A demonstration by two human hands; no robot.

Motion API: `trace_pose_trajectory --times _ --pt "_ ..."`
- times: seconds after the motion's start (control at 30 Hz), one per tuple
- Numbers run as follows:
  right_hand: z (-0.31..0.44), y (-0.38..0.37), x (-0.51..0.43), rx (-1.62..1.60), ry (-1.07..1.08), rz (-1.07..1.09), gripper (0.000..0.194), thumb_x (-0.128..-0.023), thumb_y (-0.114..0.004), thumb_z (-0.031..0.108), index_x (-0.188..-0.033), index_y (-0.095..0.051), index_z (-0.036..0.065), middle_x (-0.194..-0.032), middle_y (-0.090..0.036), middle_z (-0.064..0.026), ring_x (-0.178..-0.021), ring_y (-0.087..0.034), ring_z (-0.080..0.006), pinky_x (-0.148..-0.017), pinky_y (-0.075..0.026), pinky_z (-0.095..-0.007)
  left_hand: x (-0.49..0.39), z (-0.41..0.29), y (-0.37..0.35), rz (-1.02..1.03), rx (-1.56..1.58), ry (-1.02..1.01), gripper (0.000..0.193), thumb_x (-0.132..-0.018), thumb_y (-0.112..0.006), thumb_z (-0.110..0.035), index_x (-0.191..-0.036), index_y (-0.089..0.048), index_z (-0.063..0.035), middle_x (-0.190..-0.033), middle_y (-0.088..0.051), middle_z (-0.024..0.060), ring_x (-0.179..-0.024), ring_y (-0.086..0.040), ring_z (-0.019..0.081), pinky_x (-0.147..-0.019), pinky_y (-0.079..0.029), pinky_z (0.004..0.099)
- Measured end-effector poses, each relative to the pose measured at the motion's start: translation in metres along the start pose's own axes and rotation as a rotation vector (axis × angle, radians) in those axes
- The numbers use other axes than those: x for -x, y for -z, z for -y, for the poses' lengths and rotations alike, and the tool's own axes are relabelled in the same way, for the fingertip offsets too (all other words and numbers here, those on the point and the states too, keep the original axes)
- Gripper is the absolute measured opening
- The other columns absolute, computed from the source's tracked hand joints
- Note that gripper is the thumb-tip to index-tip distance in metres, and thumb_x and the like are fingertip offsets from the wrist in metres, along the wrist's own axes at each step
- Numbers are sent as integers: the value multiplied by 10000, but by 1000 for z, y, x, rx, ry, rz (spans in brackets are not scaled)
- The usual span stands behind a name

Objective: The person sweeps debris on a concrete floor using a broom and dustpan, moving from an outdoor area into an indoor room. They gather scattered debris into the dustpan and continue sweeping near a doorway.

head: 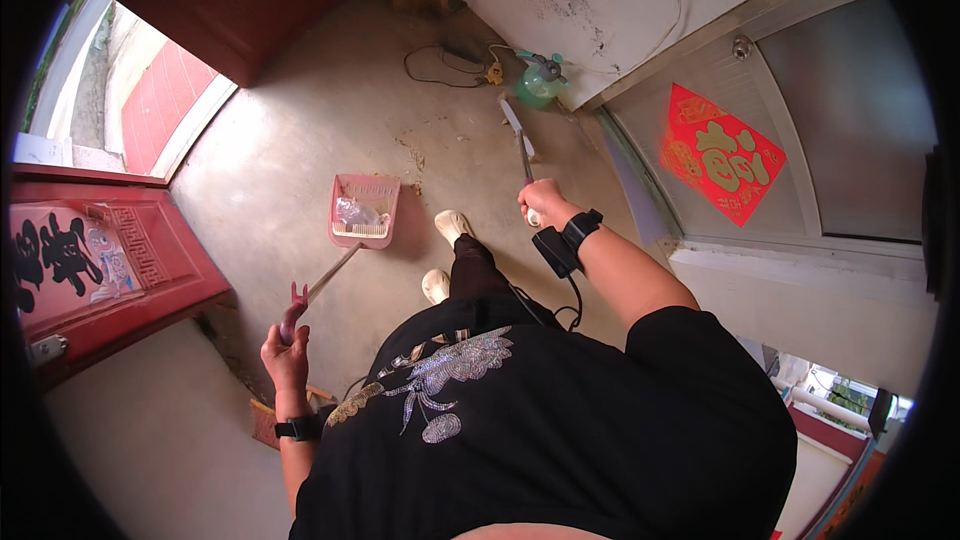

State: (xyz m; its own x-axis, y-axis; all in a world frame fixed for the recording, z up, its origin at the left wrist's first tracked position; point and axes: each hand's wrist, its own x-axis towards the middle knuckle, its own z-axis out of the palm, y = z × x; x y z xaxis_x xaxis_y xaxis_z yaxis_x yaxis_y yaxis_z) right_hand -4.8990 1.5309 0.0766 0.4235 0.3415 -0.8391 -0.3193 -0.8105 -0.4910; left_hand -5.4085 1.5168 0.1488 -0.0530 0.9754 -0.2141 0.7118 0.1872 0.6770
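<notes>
My left hand (286, 356) grips the curved handle of a long-handled pink plastic dustpan (382, 232). The pan rests on the concrete floor left of my feet, with a crumpled clear plastic wrapper (356, 211) and some debris inside. A pale comb-like row of teeth runs across the pan near its handle. My right hand (546, 202) is closed around the handle of a broom (523, 144). The pale broom head touches or hovers near the floor close to the wall; which one, I cannot tell. Brown litter (416, 157) lies scattered on the floor between dustpan and broom.
Against the wall stands a green pump spray bottle (540, 82), beside a yellow plug (494, 73) and a looped black cable (420, 71). At right is a door (787, 195) bearing a red paper diamond. Red door leaves (187, 262) flank a bright doorway at left.
</notes>
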Motion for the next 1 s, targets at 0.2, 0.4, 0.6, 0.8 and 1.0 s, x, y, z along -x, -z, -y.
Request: trace_pose_trajectory --times 0.2,0.4,0.6,0.8,1.0 --pt "23 -77 -47 197 63 -48 109 -788 -521 -4 -788 -555 -107 -719 -608 -214 -598 -616 -288 -485 -453 -441 -10 -17 0 -52 10 50 263 -771 -742 -163 -721 -535 -8 -562 -457 14 -550 -387 92 -511 -393 271" --pt "50 -86 12 203 -17 265 342 -771 -535 -44 -1112 -518 -45 -644 -540 -107 -470 -530 -186 -405 -409 -354 -21 -22 -13 -95 16 92 298 -764 -740 -199 -702 -522 -5 -554 -458 46 -542 -391 113 -518 -409 287" --pt "89 -57 -3 371 166 231 307 -754 -555 -23 -1058 -547 -69 -622 -543 -102 -450 -542 -205 -416 -426 -348 -19 -26 -23 -145 24 133 318 -775 -742 -192 -694 -497 -6 -544 -462 35 -533 -381 108 -499 -386 287" --pt "124 -123 -42 560 127 252 379 -767 -532 -14 -1143 -509 -60 -665 -531 -79 -483 -520 -158 -407 -399 -338 -18 -30 -28 -178 14 241 329 -785 -735 -177 -680 -469 -14 -544 -416 0 -536 -359 90 -479 -350 279" --pt "163 -108 -43 464 160 396 594 -766 -560 -12 -1347 -441 -2 -673 -574 -58 -439 -504 -110 -385 -403 -290 -22 -30 -33 -227 16 313 366 -763 -744 -170 -662 -431 -8 -547 -385 26 -536 -341 117 -483 -344 298"
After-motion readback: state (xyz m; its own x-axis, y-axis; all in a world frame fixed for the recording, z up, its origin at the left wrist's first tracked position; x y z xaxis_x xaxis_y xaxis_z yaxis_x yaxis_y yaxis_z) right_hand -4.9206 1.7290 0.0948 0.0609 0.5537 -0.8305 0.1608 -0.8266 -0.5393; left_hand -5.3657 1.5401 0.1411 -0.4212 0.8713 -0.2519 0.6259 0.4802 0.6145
